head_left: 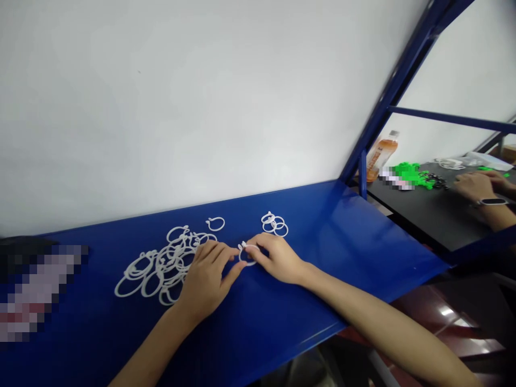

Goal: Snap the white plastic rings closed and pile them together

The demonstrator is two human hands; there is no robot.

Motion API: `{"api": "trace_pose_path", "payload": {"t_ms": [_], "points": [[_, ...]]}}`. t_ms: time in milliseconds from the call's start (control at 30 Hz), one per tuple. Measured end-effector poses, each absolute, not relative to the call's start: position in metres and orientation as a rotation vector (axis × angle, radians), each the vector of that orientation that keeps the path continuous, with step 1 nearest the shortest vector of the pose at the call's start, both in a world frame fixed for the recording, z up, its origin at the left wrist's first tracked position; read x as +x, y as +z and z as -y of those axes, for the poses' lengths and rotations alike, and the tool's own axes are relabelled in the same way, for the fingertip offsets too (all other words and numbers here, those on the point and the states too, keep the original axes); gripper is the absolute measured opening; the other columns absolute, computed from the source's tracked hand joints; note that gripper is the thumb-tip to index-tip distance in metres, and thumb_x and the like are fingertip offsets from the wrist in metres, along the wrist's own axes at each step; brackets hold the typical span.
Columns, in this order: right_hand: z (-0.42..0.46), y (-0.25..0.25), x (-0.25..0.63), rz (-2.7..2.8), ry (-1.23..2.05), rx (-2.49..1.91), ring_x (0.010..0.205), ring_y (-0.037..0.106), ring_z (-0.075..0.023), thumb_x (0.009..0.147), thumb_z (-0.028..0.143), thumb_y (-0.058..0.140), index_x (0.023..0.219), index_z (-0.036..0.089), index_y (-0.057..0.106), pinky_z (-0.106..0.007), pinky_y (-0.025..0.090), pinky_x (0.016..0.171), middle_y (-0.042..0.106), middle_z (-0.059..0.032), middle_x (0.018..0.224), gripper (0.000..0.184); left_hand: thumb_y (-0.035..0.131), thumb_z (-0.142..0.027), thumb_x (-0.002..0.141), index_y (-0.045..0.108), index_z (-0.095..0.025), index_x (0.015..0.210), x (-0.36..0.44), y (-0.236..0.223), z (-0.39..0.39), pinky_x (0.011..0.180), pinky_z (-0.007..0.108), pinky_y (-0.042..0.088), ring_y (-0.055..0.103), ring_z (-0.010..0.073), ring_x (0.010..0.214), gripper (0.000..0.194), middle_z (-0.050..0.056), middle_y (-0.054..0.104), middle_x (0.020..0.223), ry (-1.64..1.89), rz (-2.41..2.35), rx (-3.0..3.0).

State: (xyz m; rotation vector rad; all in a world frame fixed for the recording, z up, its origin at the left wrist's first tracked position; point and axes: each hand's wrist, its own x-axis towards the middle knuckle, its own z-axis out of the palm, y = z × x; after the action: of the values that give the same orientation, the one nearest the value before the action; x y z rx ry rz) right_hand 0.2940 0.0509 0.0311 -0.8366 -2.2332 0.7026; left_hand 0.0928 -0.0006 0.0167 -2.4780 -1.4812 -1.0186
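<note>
Both my hands meet on one white plastic ring (246,255) lying on the blue shelf (342,236). My left hand (207,279) pinches its left side with thumb and fingers. My right hand (276,257) grips its right side, fingers curled over it. A pile of several white rings (161,266) lies just left of my left hand, partly hidden by it. A single ring (215,223) sits behind the pile. A small cluster of rings (274,224) lies behind my right hand.
A white wall rises behind the shelf. A blue frame post (397,80) slants up at right. Beyond it, on a black table (435,215), stand a drink bottle (381,154) and green parts (409,174), with another person's hands (481,185) at work. A blurred patch covers the shelf's left end.
</note>
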Motion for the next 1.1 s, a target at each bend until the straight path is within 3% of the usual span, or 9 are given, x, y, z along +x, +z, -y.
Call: {"api": "trace_pose_path", "payload": {"t_ms": [167, 333, 500, 633, 767, 1100], "points": [[-0.054, 0.032, 0.299, 2.244, 0.842, -0.709, 0.084, 0.069, -0.0141, 0.104, 0.034, 0.047, 0.105, 0.018, 0.07, -0.025, 0.051, 0.081, 0.074, -0.0041, 0.097, 0.028, 0.054, -0.032, 0.097, 0.062, -0.022, 0.083, 0.09, 0.021, -0.002, 0.083, 0.034, 0.047, 0.059, 0.0175, 0.083, 0.019, 0.0, 0.068, 0.081, -1.181, 1.52, -2.525], [-0.054, 0.03, 0.3, 2.327, 0.928, -0.673, 0.073, 0.067, -0.0134, 0.105, 0.04, 0.043, 0.113, 0.018, 0.071, -0.025, 0.052, 0.074, 0.073, -0.0022, 0.084, 0.036, 0.061, -0.032, 0.094, 0.067, -0.024, 0.102, 0.089, 0.021, -0.003, 0.082, 0.031, 0.05, 0.063, 0.0172, 0.087, 0.013, -0.001, 0.073, 0.087, -1.266, 1.484, -2.505], [-0.048, 0.031, 0.299, 2.271, 0.668, -0.785, 0.092, 0.067, -0.0174, 0.102, 0.04, 0.05, 0.128, 0.018, 0.062, -0.032, 0.053, 0.086, 0.069, -0.0091, 0.11, 0.036, 0.06, -0.032, 0.094, 0.065, -0.022, 0.082, 0.09, 0.022, -0.002, 0.078, 0.03, 0.049, 0.062, 0.0157, 0.078, 0.016, -0.001, 0.07, 0.077, -1.301, 1.486, -2.411], [-0.043, 0.031, 0.298, 2.256, 0.61, -0.714, 0.09, 0.066, -0.0174, 0.096, 0.043, 0.061, 0.125, 0.018, 0.06, -0.031, 0.055, 0.082, 0.066, -0.0098, 0.112, 0.038, 0.059, -0.031, 0.094, 0.062, -0.021, 0.076, 0.09, 0.021, -0.003, 0.075, 0.029, 0.047, 0.061, 0.015, 0.073, 0.021, -0.002, 0.066, 0.072, -1.293, 1.576, -2.286], [-0.042, 0.028, 0.295, 2.182, 0.617, -0.75, 0.087, 0.069, -0.017, 0.101, 0.033, 0.054, 0.124, 0.018, 0.059, -0.031, 0.057, 0.081, 0.071, -0.0066, 0.099, 0.028, 0.058, -0.032, 0.094, 0.062, -0.021, 0.076, 0.09, 0.019, -0.002, 0.074, 0.028, 0.047, 0.061, 0.0146, 0.073, 0.022, -0.002, 0.064, 0.072, -1.313, 1.623, -2.291], [-0.046, 0.032, 0.299, 2.174, 0.747, -0.574, 0.09, 0.07, -0.016, 0.101, 0.025, 0.053, 0.105, 0.018, 0.069, -0.027, 0.056, 0.082, 0.073, -0.0067, 0.1, 0.018, 0.061, -0.033, 0.094, 0.061, -0.022, 0.077, 0.089, 0.016, -0.003, 0.071, 0.026, 0.046, 0.06, 0.0133, 0.073, 0.021, -0.003, 0.064, 0.073, -1.395, 1.521, -2.433]]}}
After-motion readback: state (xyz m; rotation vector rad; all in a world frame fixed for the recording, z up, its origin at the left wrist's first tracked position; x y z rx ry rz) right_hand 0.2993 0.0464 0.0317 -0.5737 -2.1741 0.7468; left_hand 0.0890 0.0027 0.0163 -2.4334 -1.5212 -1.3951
